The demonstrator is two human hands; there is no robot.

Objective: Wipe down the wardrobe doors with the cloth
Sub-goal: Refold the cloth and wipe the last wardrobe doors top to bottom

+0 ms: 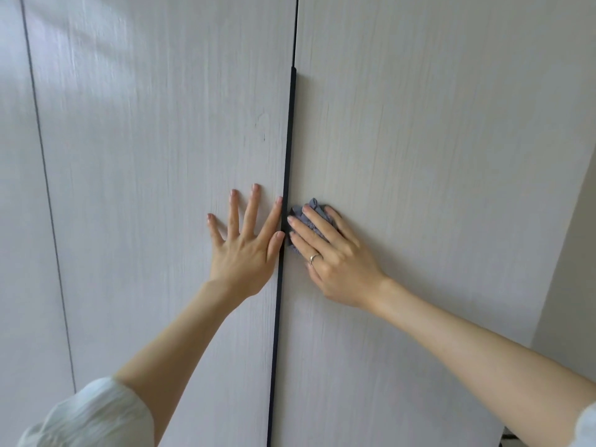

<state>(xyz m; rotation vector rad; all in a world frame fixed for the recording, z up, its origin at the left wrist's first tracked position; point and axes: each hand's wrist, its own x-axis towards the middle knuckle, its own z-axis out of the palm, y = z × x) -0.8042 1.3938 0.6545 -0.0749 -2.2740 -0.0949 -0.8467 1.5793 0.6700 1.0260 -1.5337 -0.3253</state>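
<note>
Pressing flat against the left door (154, 175), the left hand (246, 250) has its fingers spread and straight, grip released, holding nothing; its thumb tip lies at the edge of the dark strip (285, 201) that runs down between the two doors. Just across that strip, the right hand (335, 256) lies on the right door (435, 156) with the cloth (311, 217) under it. The cloth is a small bluish-grey wad, bunched up, touching the door right beside the strip; parts of it show above and between the fingers. The right fingers lie slightly bent over the wad and press it to the panel rather than closing round it, so that grip reads as released too. A ring (313, 258) sits on one right finger. Both doors are pale wood-grain panels. A white sleeve (93, 417) is pushed up the left forearm. Further left, a thin seam (45, 175) marks another panel.
</note>
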